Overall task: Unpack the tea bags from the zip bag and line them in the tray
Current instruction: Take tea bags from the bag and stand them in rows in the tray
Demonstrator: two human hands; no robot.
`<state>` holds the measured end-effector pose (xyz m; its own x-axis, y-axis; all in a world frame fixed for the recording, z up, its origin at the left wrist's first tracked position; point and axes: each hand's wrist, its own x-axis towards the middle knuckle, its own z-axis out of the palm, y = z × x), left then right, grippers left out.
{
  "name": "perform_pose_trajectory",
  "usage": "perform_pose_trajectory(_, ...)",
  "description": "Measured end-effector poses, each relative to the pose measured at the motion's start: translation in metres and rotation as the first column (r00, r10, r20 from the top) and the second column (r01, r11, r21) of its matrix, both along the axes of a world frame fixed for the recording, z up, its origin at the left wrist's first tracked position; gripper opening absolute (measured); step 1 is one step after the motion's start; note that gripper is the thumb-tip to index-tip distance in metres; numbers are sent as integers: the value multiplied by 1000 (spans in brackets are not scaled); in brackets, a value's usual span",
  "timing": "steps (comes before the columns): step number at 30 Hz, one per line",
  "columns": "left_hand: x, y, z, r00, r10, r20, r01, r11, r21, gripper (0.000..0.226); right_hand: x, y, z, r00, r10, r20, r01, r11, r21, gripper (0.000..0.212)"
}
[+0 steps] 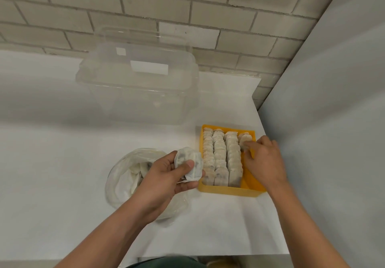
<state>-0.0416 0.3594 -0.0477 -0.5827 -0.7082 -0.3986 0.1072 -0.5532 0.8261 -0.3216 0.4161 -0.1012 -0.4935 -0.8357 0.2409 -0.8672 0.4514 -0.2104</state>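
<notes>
The left hand (pixel 166 176) grips a small bunch of white paper tea bags (pixel 190 164) above the clear plastic zip bag (pixel 125 176); the right hand (pixel 262 159) pinches one tea bag (pixel 244 141) in the square yellow plastic tray (pixel 229 190), beside three filled rows.

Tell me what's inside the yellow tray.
Three rows of tea bags fill the yellow tray; the right hand pinches one starting a fourth. The floor beneath the rows is covered.

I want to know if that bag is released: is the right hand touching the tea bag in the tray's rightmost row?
Touching. The head view shows the right hand pinching the tea bag at the far end of the yellow tray.
</notes>
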Motion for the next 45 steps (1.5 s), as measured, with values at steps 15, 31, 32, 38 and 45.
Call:
perform_pose_trajectory(15,-6,-1,4,998,-49,-47,53,995,82,24,97,36,59,688,726,-8,-706,666,-241,21)
perform_pose_trajectory(31,-7,-1,6,993,-46,-106,70,970,234,26,91,33,82,858,482,176,-343,794,-501,11)
perform_pose_trajectory(32,-7,-1,6,994,-49,-101,71,969,235,26,90,32,84,863,473,177,-344,807,-480,11)
perform_pose_trajectory(38,-9,0,5,994,-46,-98,68,968,243,25,74,26,96,899,421,123,-336,841,-425,12)
perform_pose_trajectory(45,-8,-6,4,995,18,-95,7,968,252,25,23,28,85,970,221,99,-176,925,-335,10)
